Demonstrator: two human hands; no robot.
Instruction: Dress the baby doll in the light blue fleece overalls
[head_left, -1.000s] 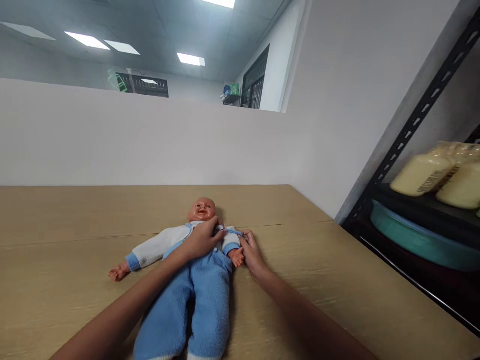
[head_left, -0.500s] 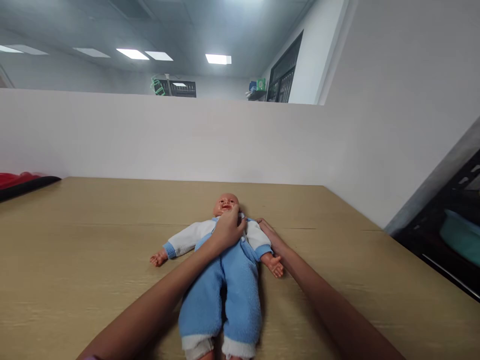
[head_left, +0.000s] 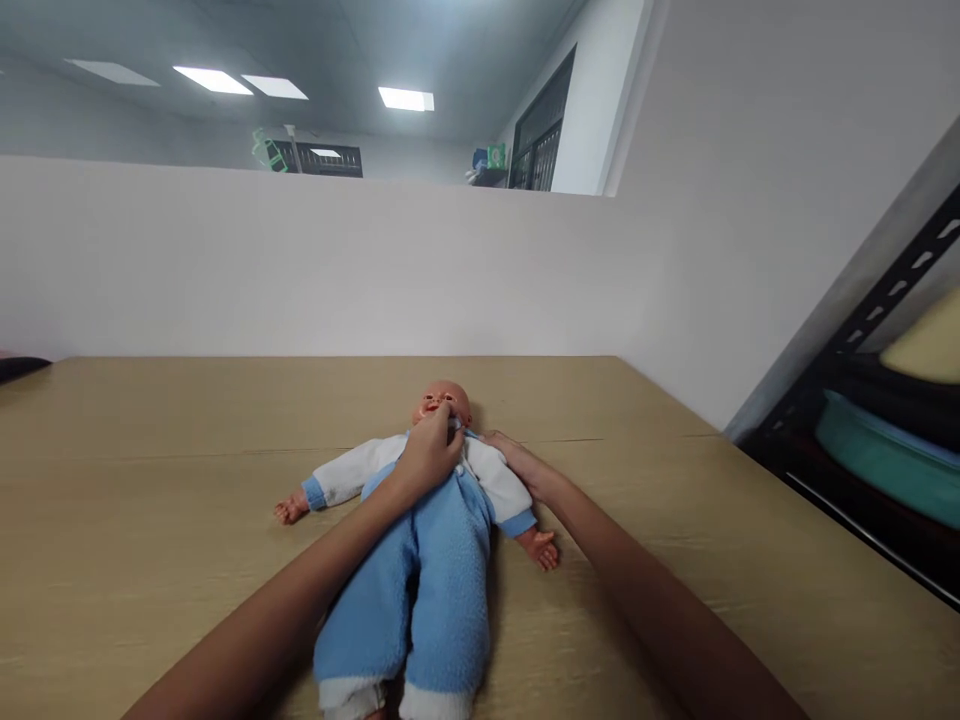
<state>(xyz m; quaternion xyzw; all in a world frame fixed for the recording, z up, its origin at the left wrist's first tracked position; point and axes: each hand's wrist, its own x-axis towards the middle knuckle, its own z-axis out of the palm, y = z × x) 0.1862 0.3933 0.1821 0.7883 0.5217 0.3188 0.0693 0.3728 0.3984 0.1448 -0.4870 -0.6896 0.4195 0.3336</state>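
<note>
A baby doll (head_left: 450,560) in a blue and white fleece outfit lies on its back on the wooden table, head toward the wall and arms spread. My left hand (head_left: 431,452) is closed at its collar, thumb near the doll's mouth and chin. The fingertips there are partly hidden, so the exact grip on the collar is unclear. Against the sleeve and shoulder on the right, my right hand (head_left: 523,468) is curled round the doll's upper arm. Its thumb and some fingers are out of sight. The doll's feet are cut off by the lower frame edge.
The wooden table (head_left: 187,420) runs back to a low white partition (head_left: 337,270). On the right stands a black slotted rack (head_left: 862,330) holding a teal tray-like thing (head_left: 885,455) and something yellow. A dark-edged object (head_left: 19,368) shows at the far left.
The view has turned a little to the right, so the doll and both hands appear further left. The doll's arm on the right is angled slightly differently. Both hands keep their places on the doll.
</note>
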